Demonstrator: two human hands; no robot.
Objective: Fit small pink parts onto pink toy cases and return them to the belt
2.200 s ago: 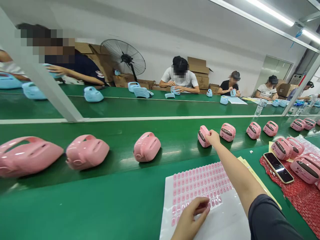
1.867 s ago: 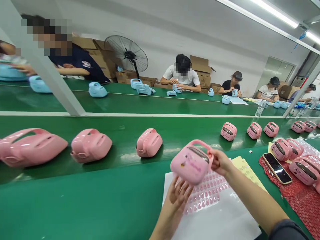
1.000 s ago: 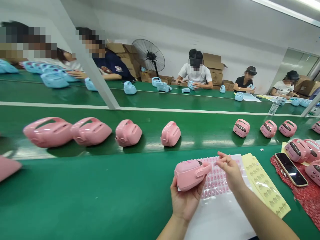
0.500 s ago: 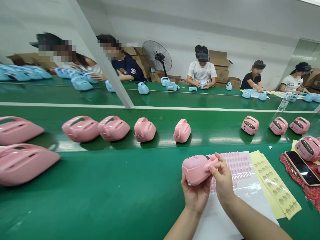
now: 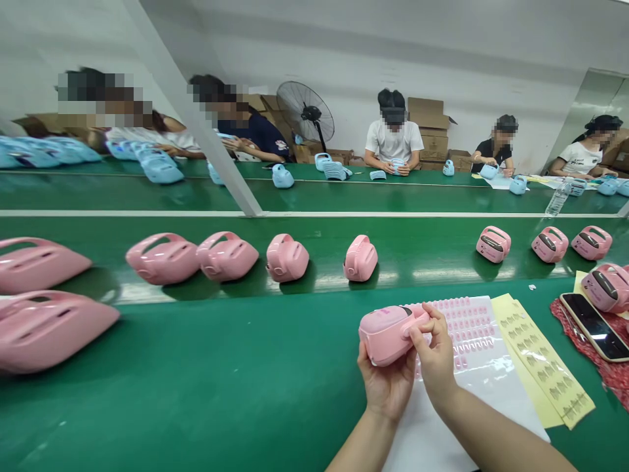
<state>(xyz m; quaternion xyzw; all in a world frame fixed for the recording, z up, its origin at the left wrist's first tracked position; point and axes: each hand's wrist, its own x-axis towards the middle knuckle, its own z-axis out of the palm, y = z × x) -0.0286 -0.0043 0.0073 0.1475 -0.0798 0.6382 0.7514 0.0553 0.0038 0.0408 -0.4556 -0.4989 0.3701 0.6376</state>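
In left hand [image 5: 389, 388] and right hand [image 5: 437, 359], pink case [image 5: 386, 341], print [image 5: 385, 311] unreadable

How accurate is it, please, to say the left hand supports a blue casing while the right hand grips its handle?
Only the colour is wrong: in the head view, the left hand supports a pink casing while the right hand grips its handle.

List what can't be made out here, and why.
Head view:
Glossy pink plastic case, held: underside hidden by left hand.
White sheet with pink pieces: partly covered by right hand.
Front-left glossy pink case: cut off by left edge.
Yellow paper sheet: grey marks too small to read.
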